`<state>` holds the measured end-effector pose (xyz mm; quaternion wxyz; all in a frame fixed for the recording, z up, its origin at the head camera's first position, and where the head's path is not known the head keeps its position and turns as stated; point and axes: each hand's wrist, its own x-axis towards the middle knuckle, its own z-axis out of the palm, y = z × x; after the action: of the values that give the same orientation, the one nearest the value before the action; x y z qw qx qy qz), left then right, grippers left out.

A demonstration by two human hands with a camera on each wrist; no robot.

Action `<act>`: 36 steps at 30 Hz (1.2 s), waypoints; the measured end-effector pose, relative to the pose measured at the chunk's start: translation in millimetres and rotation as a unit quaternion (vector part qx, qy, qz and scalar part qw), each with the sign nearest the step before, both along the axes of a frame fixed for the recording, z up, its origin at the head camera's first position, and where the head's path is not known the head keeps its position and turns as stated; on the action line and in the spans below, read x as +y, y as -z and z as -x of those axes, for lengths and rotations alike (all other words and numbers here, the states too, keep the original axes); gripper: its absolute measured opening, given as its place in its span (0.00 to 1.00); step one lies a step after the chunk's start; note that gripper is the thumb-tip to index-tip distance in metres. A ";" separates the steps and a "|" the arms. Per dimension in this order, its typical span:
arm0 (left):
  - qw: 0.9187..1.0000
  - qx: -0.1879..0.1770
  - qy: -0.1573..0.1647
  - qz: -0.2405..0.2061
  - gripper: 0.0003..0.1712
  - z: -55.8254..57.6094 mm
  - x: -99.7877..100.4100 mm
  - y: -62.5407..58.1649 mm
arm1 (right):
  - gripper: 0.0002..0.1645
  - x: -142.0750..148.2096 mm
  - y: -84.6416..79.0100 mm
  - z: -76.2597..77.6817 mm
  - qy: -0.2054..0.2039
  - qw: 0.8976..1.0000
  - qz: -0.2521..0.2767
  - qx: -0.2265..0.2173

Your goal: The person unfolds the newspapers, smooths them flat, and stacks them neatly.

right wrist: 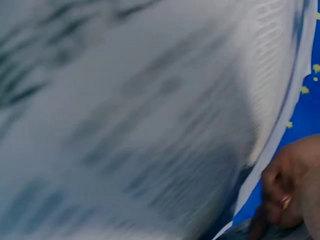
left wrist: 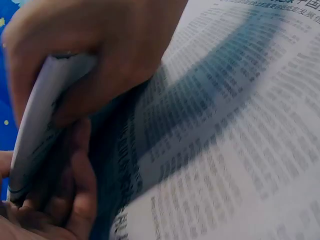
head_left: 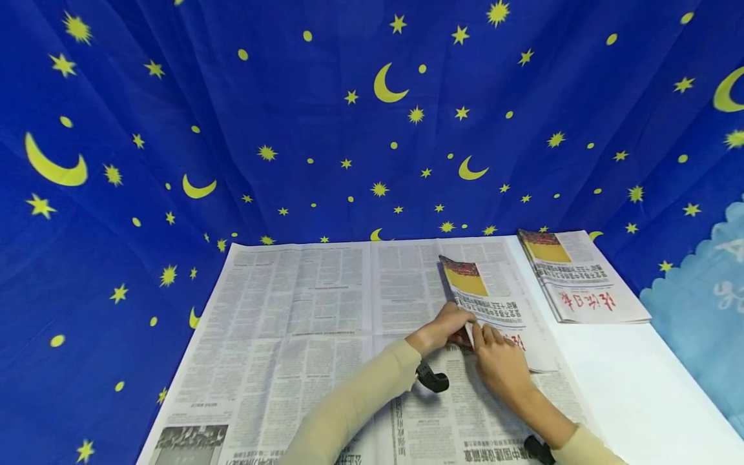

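Note:
A folded newspaper (head_left: 500, 290), with a yellow and dark red picture and red characters, is lifted along its left edge over a spread newspaper sheet. My left hand (head_left: 444, 326) grips that left edge, its fingers curled under the paper in the left wrist view. Just nearer to me, my right hand (head_left: 501, 358) pinches the same edge; in the left wrist view its fingers and thumb wrap round the folded layers (left wrist: 30, 140). Blurred newsprint (right wrist: 150, 125) fills most of the right wrist view, with part of a hand (right wrist: 290, 180) at the lower right.
The spread newspaper sheet (head_left: 279, 323) covers most of the white table (head_left: 628, 381). A second folded newspaper (head_left: 581, 278) lies at the back right. Behind hangs a blue curtain (head_left: 325, 129) with yellow stars and moons.

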<state>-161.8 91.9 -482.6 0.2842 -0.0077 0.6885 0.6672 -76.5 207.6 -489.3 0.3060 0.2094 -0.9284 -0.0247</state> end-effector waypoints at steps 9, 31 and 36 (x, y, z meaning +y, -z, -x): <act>0.998 -0.028 0.048 0.004 0.11 1.0 -44.7 -1.6 | 0.29 20.4 12.4 -3.4 -0.064 0.997 -0.026 -0.035; 0.995 -0.050 0.078 -0.046 0.16 -27.7 -167.1 4.5 | 0.37 20.1 1.6 -6.4 -0.060 0.944 0.223 -0.238; 0.994 -0.050 0.080 -0.053 0.18 -35.2 -180.4 5.4 | 0.29 4.3 -1.6 -2.3 -0.024 0.771 0.491 -0.405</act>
<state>-126.6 -88.5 -488.0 0.3705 0.0296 0.6355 0.6767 -74.3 211.9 -487.7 -0.0370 0.0431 -0.8466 0.5292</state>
